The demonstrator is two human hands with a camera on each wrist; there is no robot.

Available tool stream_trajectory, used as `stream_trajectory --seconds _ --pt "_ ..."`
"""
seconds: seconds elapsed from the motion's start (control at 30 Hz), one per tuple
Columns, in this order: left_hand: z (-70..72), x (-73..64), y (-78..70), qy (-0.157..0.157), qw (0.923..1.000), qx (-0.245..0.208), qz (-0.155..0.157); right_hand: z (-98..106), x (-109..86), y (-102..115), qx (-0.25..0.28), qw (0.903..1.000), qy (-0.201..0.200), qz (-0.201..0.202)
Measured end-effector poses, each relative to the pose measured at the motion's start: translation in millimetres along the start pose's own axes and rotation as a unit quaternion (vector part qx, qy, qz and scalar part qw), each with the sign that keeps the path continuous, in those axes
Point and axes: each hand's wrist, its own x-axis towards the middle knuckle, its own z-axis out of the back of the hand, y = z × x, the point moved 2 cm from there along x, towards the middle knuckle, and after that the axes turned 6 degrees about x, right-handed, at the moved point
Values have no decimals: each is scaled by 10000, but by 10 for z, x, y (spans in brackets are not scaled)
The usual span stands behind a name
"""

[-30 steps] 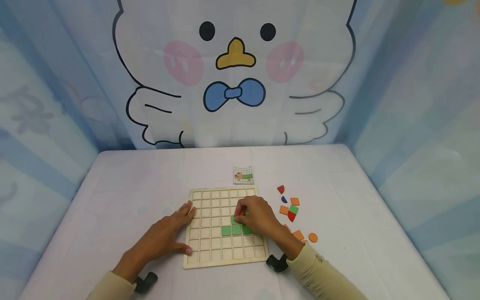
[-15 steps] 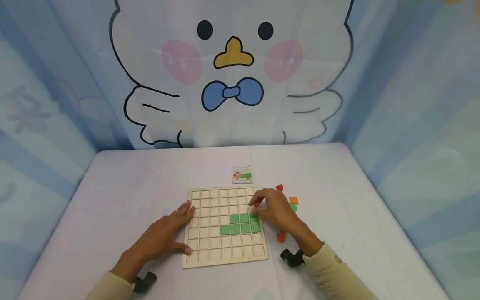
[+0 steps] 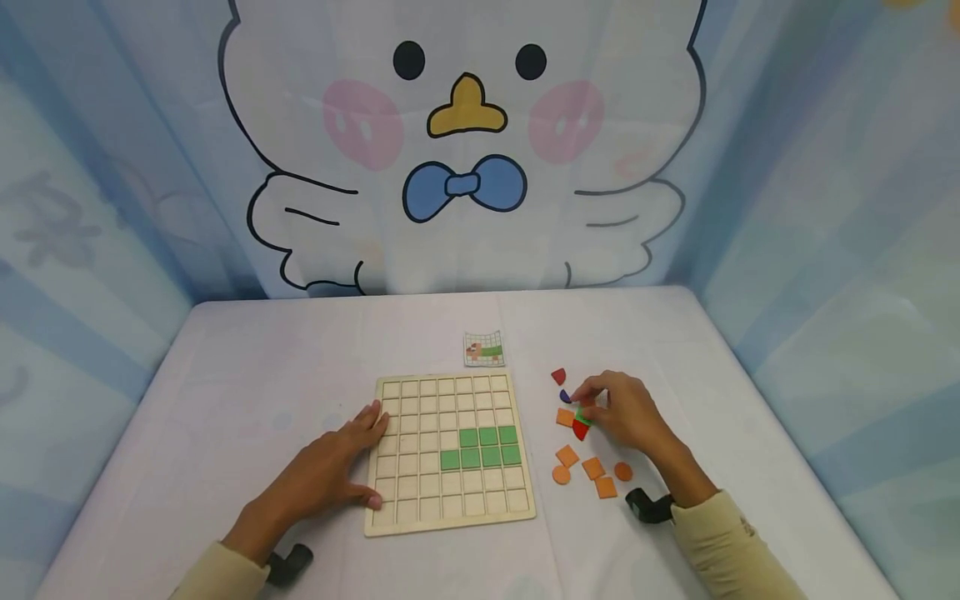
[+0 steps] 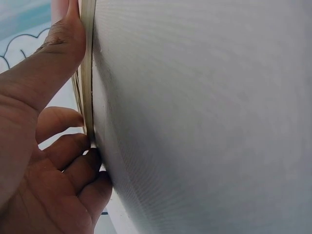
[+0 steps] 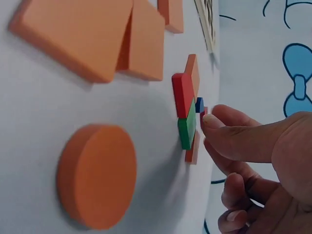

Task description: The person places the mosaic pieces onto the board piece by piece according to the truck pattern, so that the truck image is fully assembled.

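A wooden grid board (image 3: 416, 487) lies on the table, with several green square tiles (image 3: 470, 458) set in its right half. My left hand (image 3: 326, 467) rests against the board's left edge, thumb and fingers spread along it. In the left wrist view the thumb (image 4: 53, 63) touches the board's rim. Over the loose pieces at right, my right hand (image 3: 626, 412) reaches to a green square tile (image 5: 186, 130). Its thumb and forefinger are just above that tile, apart from it in the right wrist view. The tile lies against a red quarter-round piece (image 5: 183, 95).
Nearby lie a blue half-round piece (image 3: 566, 397), another red piece (image 3: 558, 377), several orange squares (image 3: 593, 468) and orange discs (image 3: 623, 472). A small picture card (image 3: 483, 349) sits behind the board. A printed curtain (image 3: 465, 250) hangs along the table's back.
My right hand has left the board and moved right to the loose pieces. Green tiles now show uncovered in the board's right columns. The left hand stays at the board's edge.
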Motion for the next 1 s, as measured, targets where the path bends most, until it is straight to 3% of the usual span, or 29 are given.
stream_trajectory --seconds 0.2,0.73,1.0 --pt "-6 6 14 -15 10000 10 -8 -12 1 -85 -103 9997 127 -167" --pt "1 3 11 -20 10000 45 -40 -27 -33 -89 -58 9981 610 -37" --pt "-1 -2 13 -78 9999 57 -84 -65 -48 -48 60 9971 673 -355"
